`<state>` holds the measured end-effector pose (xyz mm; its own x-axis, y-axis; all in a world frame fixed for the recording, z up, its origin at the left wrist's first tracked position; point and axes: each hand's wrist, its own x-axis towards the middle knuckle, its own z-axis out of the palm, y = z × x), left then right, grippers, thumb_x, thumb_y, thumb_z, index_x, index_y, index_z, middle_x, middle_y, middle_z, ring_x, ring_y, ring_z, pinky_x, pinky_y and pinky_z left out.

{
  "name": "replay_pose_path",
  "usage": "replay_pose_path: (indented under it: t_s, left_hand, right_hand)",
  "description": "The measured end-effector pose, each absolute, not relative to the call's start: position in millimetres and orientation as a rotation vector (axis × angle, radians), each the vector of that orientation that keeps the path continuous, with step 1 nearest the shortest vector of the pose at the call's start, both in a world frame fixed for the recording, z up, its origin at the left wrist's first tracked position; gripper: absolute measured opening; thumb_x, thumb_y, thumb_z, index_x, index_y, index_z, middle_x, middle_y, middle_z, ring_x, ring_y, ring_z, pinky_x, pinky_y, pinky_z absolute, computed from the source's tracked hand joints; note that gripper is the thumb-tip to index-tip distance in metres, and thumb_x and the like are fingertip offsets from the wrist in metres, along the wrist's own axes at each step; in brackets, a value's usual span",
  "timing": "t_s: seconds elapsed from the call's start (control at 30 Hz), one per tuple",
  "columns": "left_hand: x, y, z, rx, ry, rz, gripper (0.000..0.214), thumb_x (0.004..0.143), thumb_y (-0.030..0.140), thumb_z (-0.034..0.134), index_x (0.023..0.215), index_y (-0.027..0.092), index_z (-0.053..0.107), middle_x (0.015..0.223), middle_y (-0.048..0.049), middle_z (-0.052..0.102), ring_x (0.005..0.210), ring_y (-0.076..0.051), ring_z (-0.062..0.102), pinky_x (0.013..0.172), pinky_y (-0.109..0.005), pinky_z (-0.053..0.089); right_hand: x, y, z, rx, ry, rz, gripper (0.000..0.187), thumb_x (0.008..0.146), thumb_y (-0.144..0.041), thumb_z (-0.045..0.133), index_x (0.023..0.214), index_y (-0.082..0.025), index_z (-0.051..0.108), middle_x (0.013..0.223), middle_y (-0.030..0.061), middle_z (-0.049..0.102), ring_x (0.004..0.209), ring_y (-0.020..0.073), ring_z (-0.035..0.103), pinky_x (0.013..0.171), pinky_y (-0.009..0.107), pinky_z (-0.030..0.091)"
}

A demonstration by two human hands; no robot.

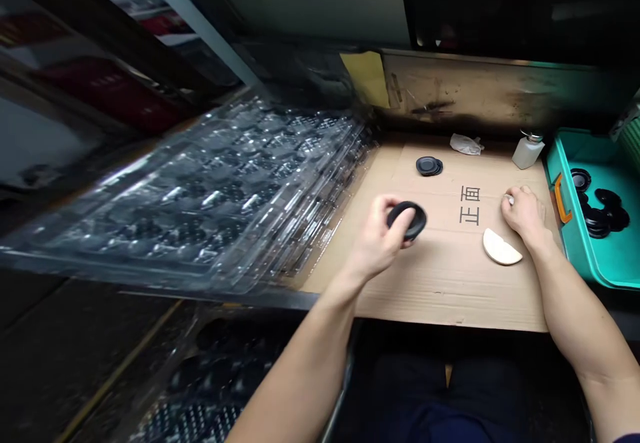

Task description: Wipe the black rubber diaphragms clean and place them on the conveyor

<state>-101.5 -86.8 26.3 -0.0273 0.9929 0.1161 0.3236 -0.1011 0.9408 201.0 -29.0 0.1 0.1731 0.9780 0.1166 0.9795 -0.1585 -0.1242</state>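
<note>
My left hand [383, 235] is closed around a round black rubber cap [411, 218], held just above the cardboard sheet [440, 283]. My right hand [523, 215] rests on the cardboard to the right, fingers curled around a small white thing I cannot make out. A white half-round pad [500, 248] lies just beside the right wrist. Another black cap [429, 166] lies farther back on the cardboard.
A stack of clear plastic blister trays [210, 196] fills the left side. A teal bin [580, 243] with several black caps [600, 206] stands at the right. A small white bottle [527, 150] and a crumpled wrapper [466, 143] sit at the back.
</note>
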Motion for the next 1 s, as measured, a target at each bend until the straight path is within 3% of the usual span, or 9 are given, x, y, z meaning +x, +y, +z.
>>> replay_pose_path:
  t_s: [0.1,0.2,0.3,0.4,0.57,0.67,0.73,0.87,1.0]
  left_hand:
    - [-139,-87,8,1.36,1.601,0.994,0.04,0.083,0.048,0.073,0.105,0.021,0.053,0.087,-0.0024,0.069,0.061,-0.015,0.065,0.049,-0.023,0.051]
    - [-148,-77,-14,1.417,1.704,0.893,0.042,0.08,0.055,0.071,0.101,0.02,0.058,0.093,-0.006,0.071,0.064,-0.017,0.066,0.055,-0.027,0.052]
    - [-142,-67,-27,1.664,1.836,0.836,0.04,0.084,0.057,0.063,0.101,0.02,0.064,0.098,-0.0093,0.074,0.082,-0.024,0.07,0.077,-0.035,0.057]
    - [-138,-61,-30,1.908,1.923,0.726,0.041,0.087,0.057,0.055,0.102,0.02,0.067,0.104,-0.013,0.074,0.105,-0.032,0.069,0.099,-0.046,0.053]
    - [-140,-56,-28,2.026,1.955,0.475,0.059,0.093,0.063,0.042,0.119,0.018,0.07,0.122,-0.0186,0.069,0.125,-0.039,0.062,0.111,-0.055,0.047]
    - [-136,-59,-23,2.035,1.921,0.276,0.079,0.083,0.075,0.055,0.142,0.023,0.059,0.142,-0.0174,0.058,0.128,-0.042,0.062,0.113,-0.057,0.046]
    - [-130,-61,-19,2.048,1.907,0.167,0.084,0.076,0.077,0.064,0.144,0.028,0.056,0.145,-0.0139,0.055,0.125,-0.042,0.063,0.112,-0.057,0.047]
    - [-121,-62,-10,2.056,1.852,0.141,0.071,0.081,0.072,0.058,0.135,0.026,0.062,0.139,-0.013,0.057,0.123,-0.038,0.065,0.114,-0.051,0.046]
    - [-119,-65,-6,2.051,1.88,0.104,0.071,0.083,0.071,0.053,0.136,0.025,0.063,0.139,-0.0149,0.058,0.12,-0.038,0.067,0.112,-0.051,0.047]
  right_hand:
    - [201,-28,-2,-2.265,-1.921,-0.007,0.033,0.1,-0.031,0.046,0.118,-0.021,0.071,0.12,0.0137,0.066,0.101,0.028,0.066,0.085,0.037,0.047]
    - [202,-26,-6,-2.262,-1.914,-0.02,0.033,0.1,-0.031,0.045,0.118,-0.021,0.071,0.12,0.0136,0.066,0.102,0.0285,0.066,0.085,0.038,0.048]
    - [201,-27,-9,-2.258,-1.905,-0.024,0.032,0.101,-0.031,0.045,0.117,-0.021,0.07,0.12,0.0132,0.066,0.104,0.0284,0.066,0.087,0.038,0.049]
    - [199,-29,-11,-2.241,-1.921,0.022,0.032,0.101,-0.031,0.046,0.119,-0.021,0.069,0.123,0.013,0.066,0.107,0.0273,0.066,0.091,0.037,0.05]
    - [198,-28,-13,-2.226,-1.934,0.071,0.032,0.102,-0.029,0.044,0.122,-0.017,0.067,0.125,0.0149,0.066,0.11,0.0274,0.066,0.097,0.038,0.05]
    - [198,-27,-14,-2.207,-1.953,0.087,0.033,0.102,-0.027,0.043,0.122,-0.016,0.068,0.125,0.0156,0.066,0.111,0.0278,0.066,0.097,0.039,0.05]
    - [198,-28,-14,-2.193,-1.96,0.093,0.033,0.102,-0.027,0.043,0.121,-0.016,0.068,0.126,0.0159,0.066,0.111,0.028,0.066,0.096,0.039,0.051]
    - [199,-29,-13,-2.202,-1.939,0.097,0.034,0.102,-0.026,0.043,0.122,-0.015,0.068,0.127,0.0168,0.066,0.111,0.0286,0.066,0.097,0.04,0.051]
    - [199,-28,-14,-2.188,-1.94,0.093,0.033,0.101,-0.026,0.044,0.121,-0.015,0.068,0.126,0.0167,0.066,0.111,0.0289,0.066,0.096,0.041,0.051]
